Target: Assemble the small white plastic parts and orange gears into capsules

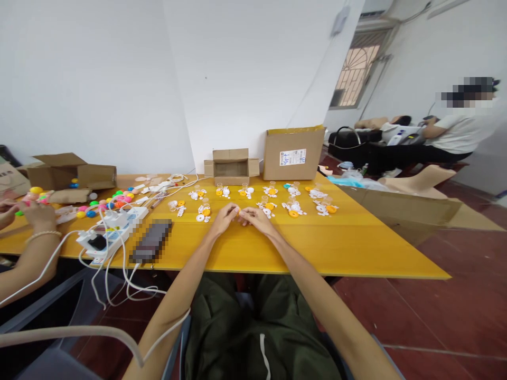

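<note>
Both my hands meet above the near middle of the yellow table. My left hand (226,218) is closed in a pinch, with its fingertips against those of my right hand (256,217), closed too. Between the fingertips shows a bit of a small orange piece (238,211), mostly hidden by the fingers. Just beyond, small groups of parts lie in rows: clear cups (206,201), orange discs (293,214), white discs (266,217) and small white pieces (181,211). One group at the back has a teal piece (287,186).
Cardboard boxes (293,155) (231,154) stand at the table's back. On my left are a phone (151,240), a white power strip (114,232) with loose cables, and coloured balls (91,214). A co-worker's hands (39,215) work there. Another person sits far right.
</note>
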`<state>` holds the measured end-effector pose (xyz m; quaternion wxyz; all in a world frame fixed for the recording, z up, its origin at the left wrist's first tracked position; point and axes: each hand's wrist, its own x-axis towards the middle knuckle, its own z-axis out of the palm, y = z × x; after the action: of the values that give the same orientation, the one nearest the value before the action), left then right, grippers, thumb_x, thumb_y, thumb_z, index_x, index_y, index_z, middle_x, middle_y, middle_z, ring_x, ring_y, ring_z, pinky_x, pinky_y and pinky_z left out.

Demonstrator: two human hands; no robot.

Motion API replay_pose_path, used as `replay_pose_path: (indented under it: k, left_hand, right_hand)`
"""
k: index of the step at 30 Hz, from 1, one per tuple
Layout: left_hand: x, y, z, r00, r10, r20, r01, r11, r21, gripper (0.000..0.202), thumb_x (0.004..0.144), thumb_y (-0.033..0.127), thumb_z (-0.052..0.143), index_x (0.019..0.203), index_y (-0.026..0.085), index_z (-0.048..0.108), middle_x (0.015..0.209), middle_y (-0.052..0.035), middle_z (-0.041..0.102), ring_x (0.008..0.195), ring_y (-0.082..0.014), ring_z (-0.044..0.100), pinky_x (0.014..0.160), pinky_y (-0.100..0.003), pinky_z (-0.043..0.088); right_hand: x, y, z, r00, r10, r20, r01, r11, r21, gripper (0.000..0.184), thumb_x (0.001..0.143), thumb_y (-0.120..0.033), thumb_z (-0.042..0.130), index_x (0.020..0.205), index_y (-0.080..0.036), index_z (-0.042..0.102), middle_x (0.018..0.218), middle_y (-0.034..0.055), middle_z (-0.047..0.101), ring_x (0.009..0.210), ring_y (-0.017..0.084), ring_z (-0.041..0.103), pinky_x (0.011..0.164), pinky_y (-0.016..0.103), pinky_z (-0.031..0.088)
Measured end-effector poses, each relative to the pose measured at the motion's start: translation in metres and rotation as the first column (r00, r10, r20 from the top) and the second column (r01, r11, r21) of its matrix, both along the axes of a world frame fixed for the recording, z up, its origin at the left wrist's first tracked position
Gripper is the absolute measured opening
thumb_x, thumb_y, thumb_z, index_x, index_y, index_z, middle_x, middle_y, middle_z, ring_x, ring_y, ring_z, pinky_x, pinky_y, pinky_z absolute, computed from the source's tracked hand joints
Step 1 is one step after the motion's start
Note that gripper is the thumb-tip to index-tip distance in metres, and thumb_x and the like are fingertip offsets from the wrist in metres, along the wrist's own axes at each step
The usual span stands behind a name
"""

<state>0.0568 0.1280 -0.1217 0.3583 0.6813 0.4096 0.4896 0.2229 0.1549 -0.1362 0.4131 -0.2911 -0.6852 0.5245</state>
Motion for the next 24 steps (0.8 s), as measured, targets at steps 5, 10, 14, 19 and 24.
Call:
replay_pose_path:
  k: [5, 10, 14, 19, 24]
  left_hand:
    - [0.0, -0.001, 0.001, 1.0, -0.005, -0.003, 0.005, 1.0, 0.0, 0.042, 0.082, 0.061, 0.061, 0.082, 0.018, 0.061, 0.077, -0.001, 0.062, 0.072, -0.0158, 0.055, 0.069, -0.027, 0.045]
    - [-0.001, -0.001, -0.002, 0.999, -0.004, -0.033, 0.003, 1.0, -0.014, 0.042, 0.078, 0.059, 0.067, 0.083, 0.018, 0.064, 0.077, -0.0008, 0.063, 0.072, -0.0155, 0.056, 0.067, -0.026, 0.044]
    - [-0.002, 0.0, -0.004, 0.999, 0.001, -0.035, -0.003, 0.999, -0.034, 0.042, 0.076, 0.057, 0.072, 0.088, 0.017, 0.066, 0.07, 0.0016, 0.059, 0.065, -0.0129, 0.053, 0.062, -0.024, 0.042]
    - [0.0, -0.001, -0.004, 1.0, 0.01, 0.012, -0.009, 0.997, -0.075, 0.047, 0.076, 0.063, 0.068, 0.086, 0.018, 0.063, 0.07, 0.0009, 0.06, 0.067, -0.0138, 0.056, 0.062, -0.025, 0.043]
    - [0.002, -0.003, -0.001, 0.999, 0.038, 0.004, -0.038, 0.995, -0.095, 0.048, 0.078, 0.066, 0.063, 0.08, 0.018, 0.061, 0.069, 0.0019, 0.059, 0.067, -0.014, 0.056, 0.061, -0.024, 0.043]
  right_hand:
    - [-0.003, 0.005, -0.006, 0.996, -0.042, 0.079, 0.028, 0.985, 0.171, 0.048, 0.071, -0.067, 0.07, 0.072, -0.02, 0.063, 0.069, -0.0017, 0.061, 0.066, 0.015, 0.055, 0.062, 0.028, 0.046]
    - [-0.002, 0.006, -0.01, 0.974, -0.13, 0.183, 0.069, 0.95, 0.303, 0.04, 0.073, -0.059, 0.072, 0.068, -0.021, 0.06, 0.068, -0.0033, 0.054, 0.067, 0.015, 0.05, 0.063, 0.028, 0.042]
    - [-0.003, 0.005, -0.015, 0.958, -0.147, 0.246, 0.061, 0.943, 0.328, 0.033, 0.074, -0.051, 0.073, 0.083, -0.021, 0.066, 0.075, -0.0026, 0.062, 0.07, 0.017, 0.055, 0.066, 0.029, 0.044]
    - [-0.004, 0.0, -0.015, 0.936, -0.203, 0.286, 0.071, 0.909, 0.411, 0.028, 0.077, -0.04, 0.073, 0.097, -0.021, 0.067, 0.092, 0.0021, 0.07, 0.084, 0.021, 0.062, 0.076, 0.033, 0.049]
    - [-0.001, -0.015, -0.01, 0.89, -0.271, 0.366, 0.087, 0.89, 0.447, 0.02, 0.077, -0.034, 0.073, 0.089, -0.022, 0.062, 0.089, 0.0026, 0.067, 0.082, 0.021, 0.061, 0.073, 0.033, 0.048]
